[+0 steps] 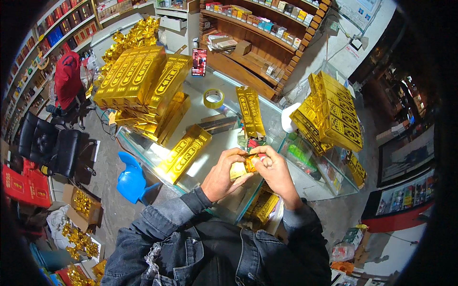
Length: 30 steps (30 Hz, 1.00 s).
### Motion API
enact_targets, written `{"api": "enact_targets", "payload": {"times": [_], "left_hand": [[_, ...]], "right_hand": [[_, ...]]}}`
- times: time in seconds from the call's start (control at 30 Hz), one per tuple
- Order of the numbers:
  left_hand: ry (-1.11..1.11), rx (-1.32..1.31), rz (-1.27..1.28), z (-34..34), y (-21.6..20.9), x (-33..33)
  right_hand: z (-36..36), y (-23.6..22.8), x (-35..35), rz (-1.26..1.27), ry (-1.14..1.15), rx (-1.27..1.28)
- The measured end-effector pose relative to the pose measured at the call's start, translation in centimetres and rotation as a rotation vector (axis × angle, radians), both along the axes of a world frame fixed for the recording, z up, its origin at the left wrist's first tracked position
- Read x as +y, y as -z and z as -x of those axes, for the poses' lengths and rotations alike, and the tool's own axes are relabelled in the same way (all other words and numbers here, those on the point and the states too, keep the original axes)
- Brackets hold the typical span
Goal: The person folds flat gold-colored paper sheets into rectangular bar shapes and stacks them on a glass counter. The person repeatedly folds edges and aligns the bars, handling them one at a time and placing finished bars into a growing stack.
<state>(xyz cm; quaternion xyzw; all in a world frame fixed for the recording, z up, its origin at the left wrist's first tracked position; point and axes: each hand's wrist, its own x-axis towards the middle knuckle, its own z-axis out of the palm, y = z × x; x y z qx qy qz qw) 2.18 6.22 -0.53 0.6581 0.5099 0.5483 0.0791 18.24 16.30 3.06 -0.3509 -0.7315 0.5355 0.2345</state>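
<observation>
Over the glass counter (pixel 220 202), close to my body, my left hand (pixel 223 175) and my right hand (pixel 275 172) meet with bent fingers. Between them they pinch a small piece of shiny gold and orange foil (pixel 238 169); my fingers cover part of it. Just beyond lies a long gold foil box (pixel 250 112) with dark printing. Left of my hands rest long gold boxes (pixel 183 153) of the same kind. A roll of yellowish tape (pixel 213 98) stands farther back, near dark flat strips (pixel 218 124).
Gold boxes are stacked high at the left (pixel 129 76), with folded gold foil ornaments (pixel 138 35) behind. Another gold stack (pixel 334 112) stands at the right. A phone (pixel 199 62) leans upright at the back. On the floor are a blue plastic stool (pixel 131 178) and a black chair (pixel 50 143).
</observation>
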Motion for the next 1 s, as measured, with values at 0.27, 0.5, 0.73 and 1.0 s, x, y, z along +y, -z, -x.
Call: {"api": "enact_targets", "payload": {"times": [0.27,0.5,0.73,1.0], "left_hand": [[0.010,-0.020,-0.032,-0.3,0.6,0.2],[0.020,-0.019,0.167,0.0,0.9,-0.2],[-0.357,0.216,0.345,3.0,4.4,0.4],[-0.501,0.488,0.498,5.8,10.4,0.2]], "right_hand": [[0.0,-1.6,-0.6,-0.236,0.025,-0.149],[-0.4,-1.3,0.4,0.240,0.003,0.093],[1.2,4.1,4.3,0.047,0.175,0.096],[7.4,12.4,12.1,-0.711,0.420,-0.552]]}}
